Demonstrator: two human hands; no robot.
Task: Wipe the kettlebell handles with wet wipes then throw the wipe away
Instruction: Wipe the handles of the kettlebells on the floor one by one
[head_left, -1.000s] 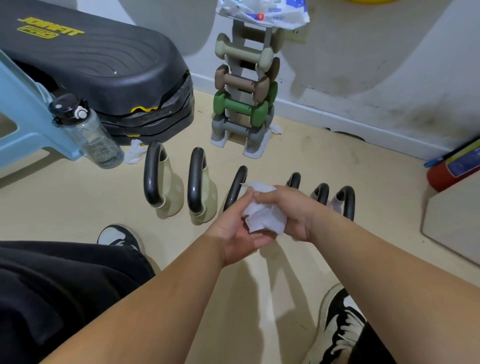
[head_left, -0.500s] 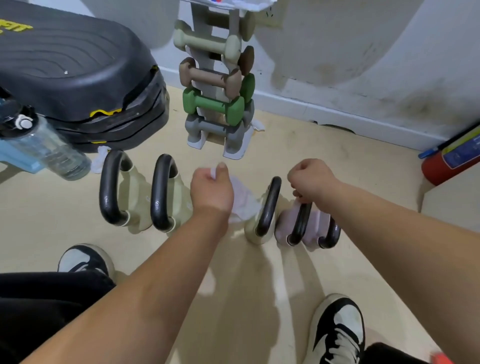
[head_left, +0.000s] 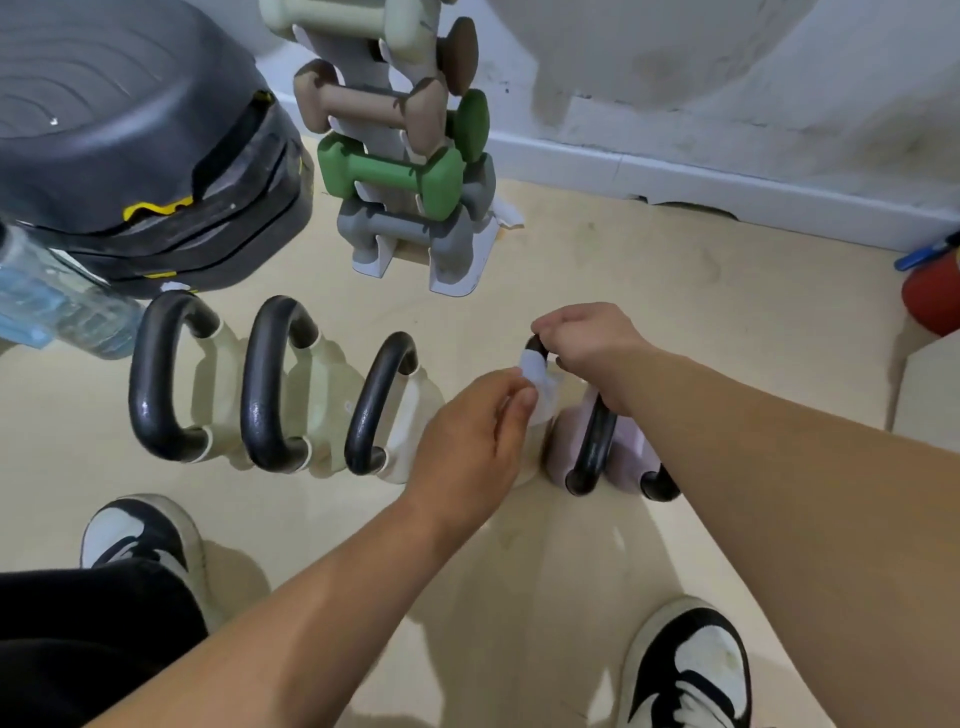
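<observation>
Left hand (head_left: 470, 431) pinched shut on a white wet wipe (head_left: 537, 376), pressed against the top of a black kettlebell handle (head_left: 536, 347); right hand (head_left: 589, 345) closed over that same handle from the far side, fingers curled around it; body of this kettlebell mostly hidden behind both hands; two pink kettlebells (head_left: 631, 449) just to the right, under the right forearm; three cream kettlebells (head_left: 306, 387) with black handles lined up to the left on the beige floor (head_left: 649, 291); dumbbell rack (head_left: 410, 156) behind, near the wall; black-and-white sneakers (head_left: 688, 670) at bottom.
</observation>
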